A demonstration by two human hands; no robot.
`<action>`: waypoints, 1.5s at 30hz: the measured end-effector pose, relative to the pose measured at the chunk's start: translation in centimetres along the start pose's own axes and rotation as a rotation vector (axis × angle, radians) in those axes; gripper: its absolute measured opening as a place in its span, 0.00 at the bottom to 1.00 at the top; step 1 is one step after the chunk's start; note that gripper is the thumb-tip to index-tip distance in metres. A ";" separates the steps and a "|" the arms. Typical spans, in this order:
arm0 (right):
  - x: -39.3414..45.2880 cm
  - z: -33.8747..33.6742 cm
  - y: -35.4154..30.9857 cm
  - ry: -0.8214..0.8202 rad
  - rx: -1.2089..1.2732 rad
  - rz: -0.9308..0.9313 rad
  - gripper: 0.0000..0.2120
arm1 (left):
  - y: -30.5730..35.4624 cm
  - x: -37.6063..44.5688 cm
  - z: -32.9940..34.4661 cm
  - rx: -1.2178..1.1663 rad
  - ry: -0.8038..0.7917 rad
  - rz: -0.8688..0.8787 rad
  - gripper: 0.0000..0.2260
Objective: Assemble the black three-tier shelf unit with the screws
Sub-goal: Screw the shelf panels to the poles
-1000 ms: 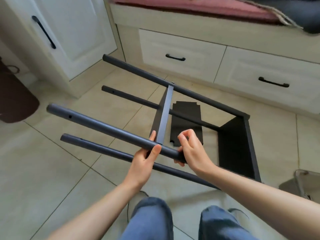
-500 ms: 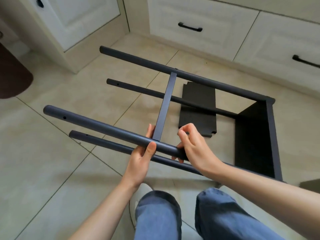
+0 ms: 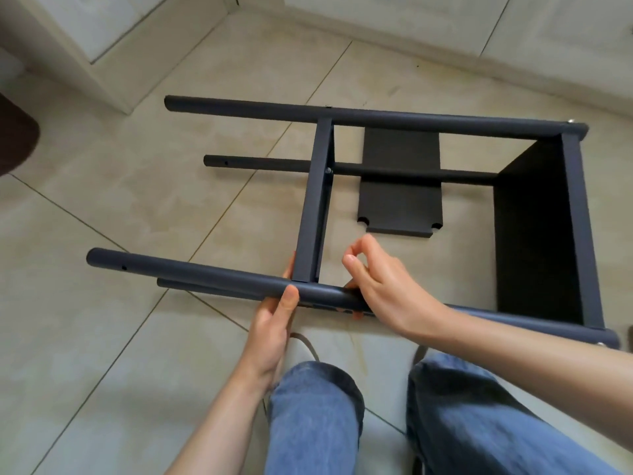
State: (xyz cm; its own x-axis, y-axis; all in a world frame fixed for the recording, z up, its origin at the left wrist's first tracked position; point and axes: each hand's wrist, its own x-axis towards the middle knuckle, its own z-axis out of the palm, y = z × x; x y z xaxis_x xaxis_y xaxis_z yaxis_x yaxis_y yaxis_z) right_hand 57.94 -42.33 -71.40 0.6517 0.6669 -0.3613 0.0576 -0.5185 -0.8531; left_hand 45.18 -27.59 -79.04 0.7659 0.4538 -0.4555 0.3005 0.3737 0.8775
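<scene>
The black shelf frame lies on its side on the tiled floor. Its near upper pole [image 3: 205, 277] runs across in front of me. My left hand [image 3: 274, 317] grips this pole, thumb on top, just left of the middle shelf [image 3: 313, 207], which I see edge-on. My right hand [image 3: 383, 286] holds the same pole just right of that shelf, lower fingers curled under it, thumb and forefinger raised and nearly touching. Whether they pinch a screw is not visible. The end shelf [image 3: 534, 228] closes the right end. A screw head [image 3: 328, 171] shows on the lower far pole [image 3: 267, 164].
A loose black shelf panel [image 3: 400, 200] lies flat on the floor inside the frame. A white cabinet [image 3: 85, 29] and drawer fronts [image 3: 445, 15] line the back. A dark brown object [image 3: 13, 138] sits at the left edge. My knees in jeans [image 3: 315, 416] are below the frame.
The view has tilted down and the frame now lies more level across it. My right thumb and forefinger have lifted off the pole. My left hand keeps its grip.
</scene>
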 end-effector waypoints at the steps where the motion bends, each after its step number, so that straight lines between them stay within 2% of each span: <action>1: 0.1 0.0 0.1 -0.011 -0.005 0.008 0.09 | -0.2 0.0 0.0 -0.006 0.004 -0.016 0.36; 3: 0.4 0.2 0.2 -0.036 0.020 0.046 0.09 | -0.3 -0.1 0.0 -0.053 0.016 -0.044 0.33; 7: 1.1 0.3 0.1 -0.081 0.075 0.116 0.08 | 0.0 -0.3 0.1 -0.156 0.022 -0.074 0.41; 11: 1.8 -0.3 0.3 -0.184 0.118 0.191 0.09 | 0.3 -0.4 0.3 -0.178 0.018 -0.078 0.39; 18: 2.4 0.8 -0.1 -0.160 -0.085 0.101 0.10 | 0.6 -0.6 0.3 -0.116 0.020 -0.016 0.42; 20: 2.1 0.9 0.0 -0.158 -0.110 0.085 0.10 | 0.6 -0.7 0.4 -0.096 0.130 0.019 0.39; 22: 2.0 0.8 0.1 -0.150 -0.094 0.079 0.10 | 0.7 -1.1 0.6 0.033 0.326 0.094 0.37; 24: 1.9 0.7 0.2 -0.150 -0.079 0.074 0.09 | 0.8 -1.7 0.8 0.282 0.484 0.178 0.39; 26: 1.9 0.6 0.3 -0.154 -0.077 0.072 0.09 | 1.1 -2.1 0.6 0.512 0.568 0.341 0.39; 28: 2.0 0.6 0.4 -0.157 -0.074 0.073 0.09 | 2.1 -2.0 0.0 0.710 0.562 0.553 0.36; 31: 2.1 0.5 0.5 -0.175 -0.051 0.082 0.09 | 4.4 -0.9 -1.1 1.057 0.455 0.738 0.38; 33: 2.1 0.4 0.5 -0.186 -0.040 0.088 0.09 | 6.1 0.3 -1.7 1.241 0.316 0.825 0.42; 37: 2.2 0.2 0.6 -0.208 0.002 0.089 0.08 | 9.0 3.2 -2.0 1.593 -0.181 0.993 0.49; 40: 2.2 0.1 0.7 -0.217 0.025 0.084 0.08 | 10.5 4.6 -1.7 1.779 -0.512 1.045 0.45; 43: 2.3 0.1 0.8 -0.224 0.047 0.105 0.08 | 11.2 5.3 -1.5 1.877 -0.629 1.048 0.40; 45: 2.4 0.1 0.9 -0.229 0.061 0.119 0.08 | 11.0 5.4 -1.5 1.828 -0.665 1.030 0.38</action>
State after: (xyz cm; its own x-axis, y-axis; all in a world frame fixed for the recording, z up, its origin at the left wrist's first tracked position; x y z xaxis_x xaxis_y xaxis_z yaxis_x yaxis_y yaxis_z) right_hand 59.48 -41.11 -73.10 0.4628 0.7104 -0.5303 -0.0597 -0.5718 -0.8182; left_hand 51.80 -19.80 -72.08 0.8720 -0.4746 -0.1203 -0.4746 -0.8797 0.0305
